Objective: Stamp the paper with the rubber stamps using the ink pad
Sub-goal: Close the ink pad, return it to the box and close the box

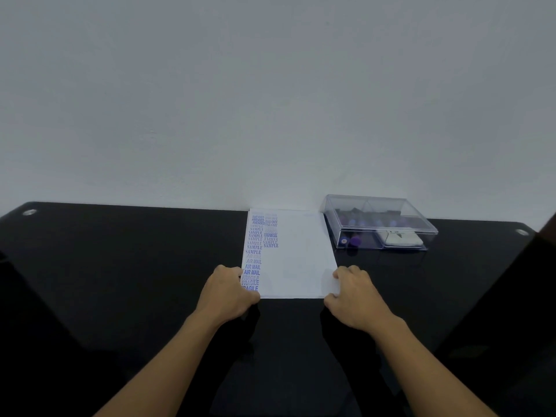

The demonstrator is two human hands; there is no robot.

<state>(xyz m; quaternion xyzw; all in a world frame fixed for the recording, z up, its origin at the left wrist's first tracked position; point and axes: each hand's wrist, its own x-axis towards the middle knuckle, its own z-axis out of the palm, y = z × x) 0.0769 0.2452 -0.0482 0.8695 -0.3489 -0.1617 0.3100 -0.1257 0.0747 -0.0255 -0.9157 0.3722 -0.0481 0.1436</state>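
White stamped paper sheet (298,260): left hand (228,291) and right hand (356,296) pinch its near corners, likely steadying it on glossy black surface (135,251).

The paper (298,260) lies on the table (135,251) just right of frame centre, its far edge at the wall (270,100). A lidded box (391,210) sits beside its upper right corner (stamps (350,241) inside, at the box's left). The left hand (225,291) and right hand (356,296) grip the paper's lower corners.
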